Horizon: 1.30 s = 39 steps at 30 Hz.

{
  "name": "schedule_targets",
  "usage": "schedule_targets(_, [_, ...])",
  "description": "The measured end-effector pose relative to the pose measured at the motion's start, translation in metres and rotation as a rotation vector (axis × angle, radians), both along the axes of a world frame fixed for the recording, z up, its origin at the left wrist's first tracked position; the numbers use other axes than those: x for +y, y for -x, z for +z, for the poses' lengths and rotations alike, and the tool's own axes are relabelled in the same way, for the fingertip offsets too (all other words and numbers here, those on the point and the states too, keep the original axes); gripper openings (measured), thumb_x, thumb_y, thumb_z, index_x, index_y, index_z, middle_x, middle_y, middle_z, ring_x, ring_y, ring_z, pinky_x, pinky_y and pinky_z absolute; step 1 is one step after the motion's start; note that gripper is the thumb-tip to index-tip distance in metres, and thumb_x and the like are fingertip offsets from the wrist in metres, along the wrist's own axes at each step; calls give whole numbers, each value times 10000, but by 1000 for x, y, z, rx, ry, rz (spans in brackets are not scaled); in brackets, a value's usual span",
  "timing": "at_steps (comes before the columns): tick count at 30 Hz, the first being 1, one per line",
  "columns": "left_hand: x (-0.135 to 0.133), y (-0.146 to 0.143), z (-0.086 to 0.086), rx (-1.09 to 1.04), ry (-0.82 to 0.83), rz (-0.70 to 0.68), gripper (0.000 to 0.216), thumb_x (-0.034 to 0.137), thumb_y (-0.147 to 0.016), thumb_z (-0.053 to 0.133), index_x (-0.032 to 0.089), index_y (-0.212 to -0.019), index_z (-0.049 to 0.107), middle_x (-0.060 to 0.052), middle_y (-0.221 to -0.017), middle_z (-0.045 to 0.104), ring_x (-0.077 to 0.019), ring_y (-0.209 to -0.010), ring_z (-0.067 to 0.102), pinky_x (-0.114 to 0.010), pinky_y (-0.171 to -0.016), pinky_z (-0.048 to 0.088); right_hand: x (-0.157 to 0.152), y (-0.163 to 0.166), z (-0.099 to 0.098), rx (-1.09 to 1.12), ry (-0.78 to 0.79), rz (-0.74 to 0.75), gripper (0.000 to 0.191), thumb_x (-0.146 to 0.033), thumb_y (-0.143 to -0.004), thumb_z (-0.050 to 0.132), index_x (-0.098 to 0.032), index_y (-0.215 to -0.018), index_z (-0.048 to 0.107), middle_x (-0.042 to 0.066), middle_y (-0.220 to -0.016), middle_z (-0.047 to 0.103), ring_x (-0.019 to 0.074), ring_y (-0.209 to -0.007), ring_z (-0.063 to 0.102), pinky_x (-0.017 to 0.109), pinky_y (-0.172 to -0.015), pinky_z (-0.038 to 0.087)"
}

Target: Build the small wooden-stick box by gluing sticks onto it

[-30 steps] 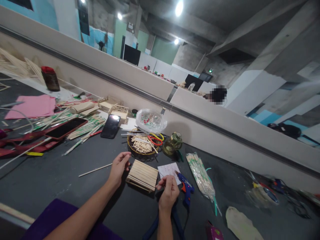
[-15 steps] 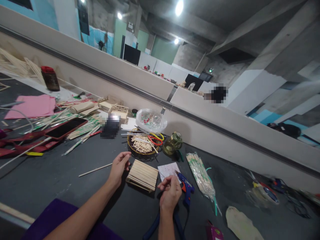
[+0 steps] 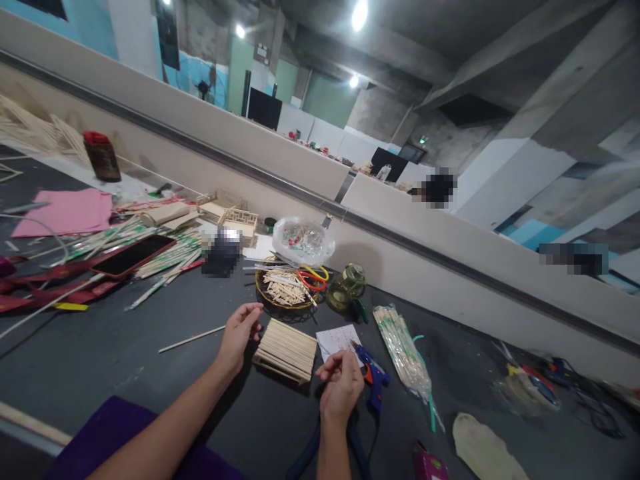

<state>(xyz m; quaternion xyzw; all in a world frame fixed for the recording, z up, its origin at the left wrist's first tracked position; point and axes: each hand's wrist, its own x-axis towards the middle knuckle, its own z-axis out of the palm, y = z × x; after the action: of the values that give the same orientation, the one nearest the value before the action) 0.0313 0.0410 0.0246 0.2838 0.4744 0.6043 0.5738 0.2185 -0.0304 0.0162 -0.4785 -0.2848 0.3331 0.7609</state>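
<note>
A small box-like piece of pale wooden sticks, its top a row of sticks side by side, rests on the dark table between my hands. My left hand is at its left edge, fingers loosely bent and apart, with nothing visible in them. On the right, my right hand hovers by the box's corner, fingers loosely curled; I see nothing in it. Just beyond that hand are a white paper sheet and a blue glue gun. One loose stick lies left of my left hand.
Behind the box stand a basket of short sticks, a plastic-lined bowl and a green glass jar. Bagged sticks lie to the right. A phone rests on packaged sticks at left. Blue handles show beside my right wrist.
Both hands and the stick box hold the same positions. The view has shifted very slightly.
</note>
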Motion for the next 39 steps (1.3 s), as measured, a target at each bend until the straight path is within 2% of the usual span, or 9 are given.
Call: schedule_targets(39, [0, 2, 2, -43, 10, 13, 367, 405, -654, 709, 151, -909, 637, -11, -832, 588, -59, -527, 486, -151, -389, 371, 0, 1, -1, -47, 37, 11, 343, -436, -883, 522, -166, -671, 516, -60, -484, 522, 82, -345, 480, 181, -375, 375])
